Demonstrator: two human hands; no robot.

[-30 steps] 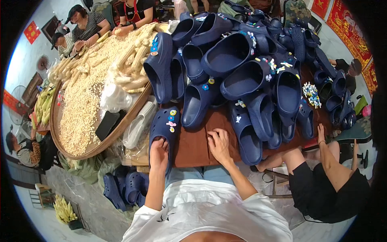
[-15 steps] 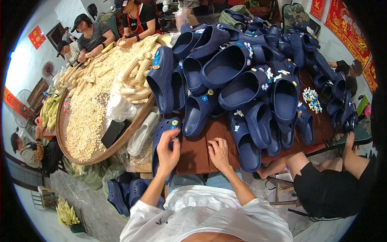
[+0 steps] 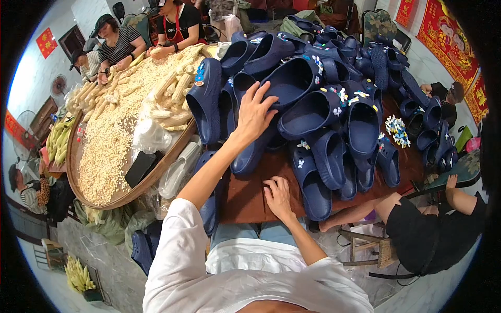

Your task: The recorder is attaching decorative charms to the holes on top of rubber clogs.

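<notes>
Your left hand (image 3: 253,117) has just left the near shoe (image 3: 210,214) and gone up to the pile. A second ago its fingers were inside that shoe, and then they were lifting away from it. Now the near shoe lies alone at the table's edge, partly hidden by your left arm, so that hand is free of it and is busy with the heap instead. Your left fingers are spread wide, with nothing pinched between them. They are right by the back edge of the wide shoe (image 3: 293,82), but I can't tell if the tips touch it or just hang over it. Under your palm is the long shoe (image 3: 246,160), its upper part covered by your hand. Your right hand (image 3: 278,198) has stayed low on the brown cloth (image 3: 248,201). Its fingers are a bit bent and loosely apart, and it holds nothing. Just to its right sits the end shoe (image 3: 317,195), not touched by your hand. Farther right, a bunch of small charms (image 3: 398,130) lies on the cloth next to the pile. On your left are the round tray (image 3: 160,175) of corn (image 3: 104,169) and a black phone (image 3: 138,169).
</notes>
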